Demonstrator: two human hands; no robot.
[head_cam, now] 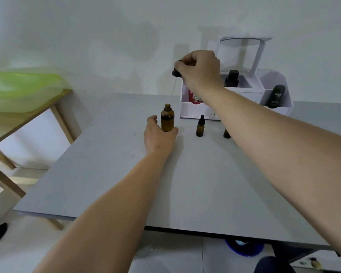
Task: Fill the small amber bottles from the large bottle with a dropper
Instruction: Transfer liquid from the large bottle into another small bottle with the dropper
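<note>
Amber glass marks the large bottle (167, 121), which stands upright with its neck uncapped on the grey table (185, 184), just left of the frame's centre. The left hand (158, 135) reaches in from the lower left and grips the bottle low down, with the fingers curled round one side and the thumb round the other.

Above it, at upper centre, the right hand (200, 70) pinches the black cap of the dropper (176, 73) between curled fingers. The clear glass tube slants down and to the left. Its tip is just above the bottle's mouth; whether it touches the rim is too fine to tell.

To the right of the large bottle, apart from it, a small amber bottle (199, 127) stands capped with its own black dropper top. Further right a second dark bottle (226, 133) shows only in part from behind the right forearm.

At the table's far edge is a white organiser (197, 111) holding black containers. At the far left a wooden side table (28, 119) carries a green tray (22, 85).
</note>
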